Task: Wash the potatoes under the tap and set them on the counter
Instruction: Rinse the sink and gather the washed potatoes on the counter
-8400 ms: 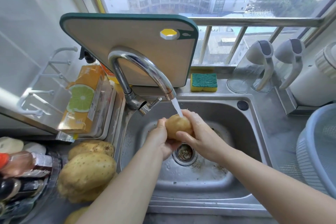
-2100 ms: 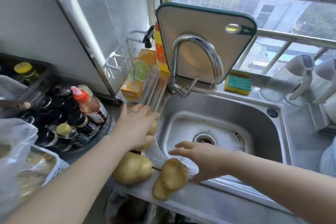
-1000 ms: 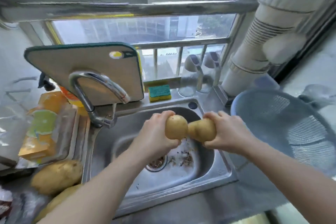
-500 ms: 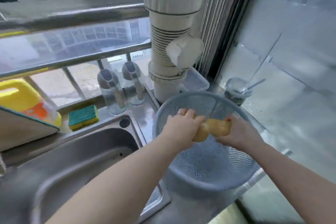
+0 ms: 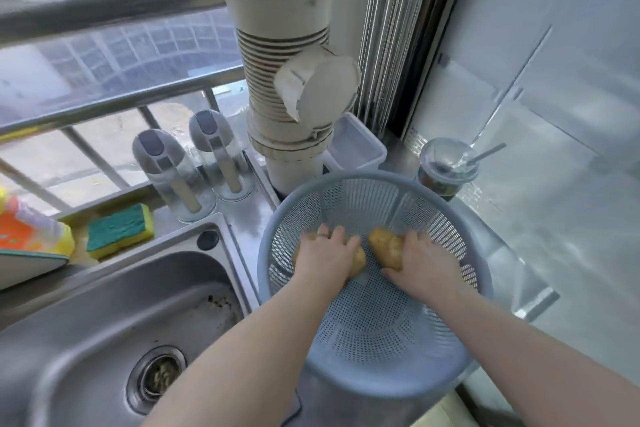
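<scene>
Though prev. over sink (image 5: pixel 104 305), spuds (image 5: pixel 386 248) in colander (image 5: pixel 367 326)

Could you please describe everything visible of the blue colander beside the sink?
The colander is round, pale blue, plastic-looking, with a smooth rim and finely perforated wall and floor. It stands upright, right of the sink. Inside it, near the far wall, the left hand holds the left potato and the right hand the right potato.

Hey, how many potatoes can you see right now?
2. The left potato is under the left hand and the right potato under the right hand, side by side in the colander. More may lie outside the frame.
</scene>
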Tool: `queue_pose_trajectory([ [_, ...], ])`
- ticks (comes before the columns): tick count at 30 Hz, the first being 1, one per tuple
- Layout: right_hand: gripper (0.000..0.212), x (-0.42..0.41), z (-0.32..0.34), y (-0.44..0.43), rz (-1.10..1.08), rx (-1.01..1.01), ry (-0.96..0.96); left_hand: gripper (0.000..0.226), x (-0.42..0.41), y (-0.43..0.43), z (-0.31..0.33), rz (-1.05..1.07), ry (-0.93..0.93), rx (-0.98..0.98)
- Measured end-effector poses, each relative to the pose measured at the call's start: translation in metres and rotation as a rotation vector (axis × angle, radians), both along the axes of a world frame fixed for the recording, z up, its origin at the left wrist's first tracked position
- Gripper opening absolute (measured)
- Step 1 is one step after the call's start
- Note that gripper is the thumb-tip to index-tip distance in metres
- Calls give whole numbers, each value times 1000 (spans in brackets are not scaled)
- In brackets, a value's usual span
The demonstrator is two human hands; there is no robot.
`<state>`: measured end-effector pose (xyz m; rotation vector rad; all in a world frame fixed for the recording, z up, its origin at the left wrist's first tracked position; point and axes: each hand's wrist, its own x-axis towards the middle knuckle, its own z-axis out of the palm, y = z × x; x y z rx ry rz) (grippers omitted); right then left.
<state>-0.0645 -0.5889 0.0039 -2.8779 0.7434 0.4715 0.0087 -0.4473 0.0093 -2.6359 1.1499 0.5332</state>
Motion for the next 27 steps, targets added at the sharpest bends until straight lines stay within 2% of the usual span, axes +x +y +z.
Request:
queue_pose_trajectory([
  [3,77,1,10,5,65,-30,-25,71,-2,8,7,-16,25,-79],
  [6,59,6,35,25,169,-3,-147,51,-10,32,27,-1,-18,-285],
  [10,15,11,72,80,262,206,-336,16,-23,106,58,248,-70,-564],
  [11,15,11,77,100,308,248,-378,9,-28,131,62,323,-77,-596],
  [12,25,10,79,122,367,276,-397,13,-34,156,64,391,-84,-611],
  [15,37,5,69,194,538,391,-283,19,-58,231,51,554,-6,-504],
  [18,28,0,46,260,691,393,-21,13,-86,292,34,647,185,-274],
  [19,33,-3,39,279,729,378,87,27,-93,309,29,634,252,-206],
  [20,47,-6,34,296,767,360,170,38,-101,325,27,624,282,-175],
  [22,57,-12,28,330,829,372,192,47,-113,358,28,638,193,-206],
  [27,42,-30,28,413,1046,401,118,57,-141,452,23,796,-16,-193],
])
